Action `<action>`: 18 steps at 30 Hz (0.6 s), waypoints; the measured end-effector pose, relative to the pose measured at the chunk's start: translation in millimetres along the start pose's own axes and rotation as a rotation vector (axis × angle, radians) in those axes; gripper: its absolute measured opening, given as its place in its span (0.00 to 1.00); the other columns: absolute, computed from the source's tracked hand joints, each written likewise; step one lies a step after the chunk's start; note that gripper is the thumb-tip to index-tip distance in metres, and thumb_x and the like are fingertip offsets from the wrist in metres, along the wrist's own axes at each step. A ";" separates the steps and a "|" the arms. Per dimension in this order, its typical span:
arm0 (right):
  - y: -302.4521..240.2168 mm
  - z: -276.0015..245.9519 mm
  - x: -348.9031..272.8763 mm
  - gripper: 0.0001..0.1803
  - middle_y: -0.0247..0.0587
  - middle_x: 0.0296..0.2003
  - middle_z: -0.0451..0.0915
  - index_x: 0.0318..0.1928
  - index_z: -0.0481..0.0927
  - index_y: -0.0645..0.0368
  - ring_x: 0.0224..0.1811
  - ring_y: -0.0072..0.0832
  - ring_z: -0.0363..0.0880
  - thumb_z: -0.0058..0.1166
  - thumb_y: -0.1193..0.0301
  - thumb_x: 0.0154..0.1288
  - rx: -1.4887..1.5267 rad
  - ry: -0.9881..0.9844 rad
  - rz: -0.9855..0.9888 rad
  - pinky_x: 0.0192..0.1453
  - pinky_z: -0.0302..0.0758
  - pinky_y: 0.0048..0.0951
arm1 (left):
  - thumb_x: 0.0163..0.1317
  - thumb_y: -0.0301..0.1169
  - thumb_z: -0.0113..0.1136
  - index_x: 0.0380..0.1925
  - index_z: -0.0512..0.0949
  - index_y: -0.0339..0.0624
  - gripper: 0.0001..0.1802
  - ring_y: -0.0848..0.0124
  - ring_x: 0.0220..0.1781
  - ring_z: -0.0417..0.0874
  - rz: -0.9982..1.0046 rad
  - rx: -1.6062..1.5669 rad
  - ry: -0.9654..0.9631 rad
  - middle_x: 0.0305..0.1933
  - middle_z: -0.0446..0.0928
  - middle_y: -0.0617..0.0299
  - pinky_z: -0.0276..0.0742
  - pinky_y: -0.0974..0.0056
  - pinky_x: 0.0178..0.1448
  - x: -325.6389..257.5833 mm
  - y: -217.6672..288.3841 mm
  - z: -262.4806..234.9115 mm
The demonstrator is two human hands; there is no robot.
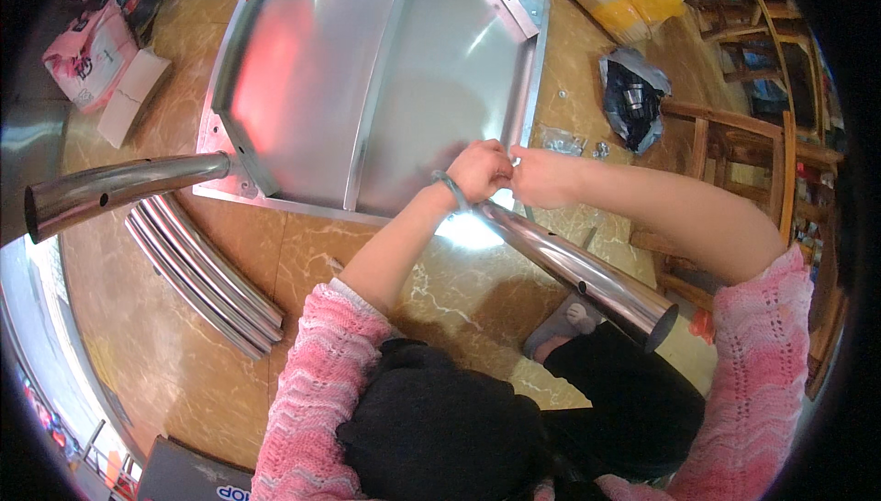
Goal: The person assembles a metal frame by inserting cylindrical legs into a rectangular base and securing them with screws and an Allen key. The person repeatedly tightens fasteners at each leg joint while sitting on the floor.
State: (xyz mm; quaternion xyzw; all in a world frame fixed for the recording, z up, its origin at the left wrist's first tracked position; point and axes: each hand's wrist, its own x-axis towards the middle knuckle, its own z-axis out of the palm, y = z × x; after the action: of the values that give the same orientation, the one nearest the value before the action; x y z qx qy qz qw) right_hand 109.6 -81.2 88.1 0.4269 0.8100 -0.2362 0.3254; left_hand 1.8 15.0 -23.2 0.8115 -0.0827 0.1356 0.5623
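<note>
Head view: left hand (477, 171) and right hand (541, 175) fingers pinched together at tube (574, 267)–panel (367, 79) joint; small fastener, if any, hidden; loose tube could roll

There is a single view, from a camera worn on the person's head, looking steeply down over the pink-sleeved forearms to the floor (147, 336). It sits close: the left hand (477, 171) and right hand (546, 175) meet just above the picture's middle, at the near edge of a metal panel (367, 70) that fills the upper centre. The wide lens bends straight edges toward the rim and blacks out the corners. Far things, such as the wooden furniture (734, 143) at the right, are probably chairs, too warped to tell surely.
</note>
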 end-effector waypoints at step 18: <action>-41.7 15.0 -15.7 0.13 0.41 0.19 0.72 0.24 0.72 0.60 0.23 0.32 0.74 0.48 0.63 0.59 0.015 0.649 0.616 0.32 0.67 0.28 | 0.43 0.31 0.63 0.23 0.80 0.45 0.05 0.59 0.35 0.76 -0.030 0.003 0.029 0.26 0.77 0.58 0.73 0.59 0.40 -3.3 2.5 2.0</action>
State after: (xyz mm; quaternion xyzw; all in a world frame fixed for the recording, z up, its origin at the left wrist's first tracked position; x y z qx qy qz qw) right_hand 85.9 -121.4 93.8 0.7028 0.7034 0.0120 0.1061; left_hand -1.8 12.2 -22.7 0.8116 -0.0621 0.1389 0.5641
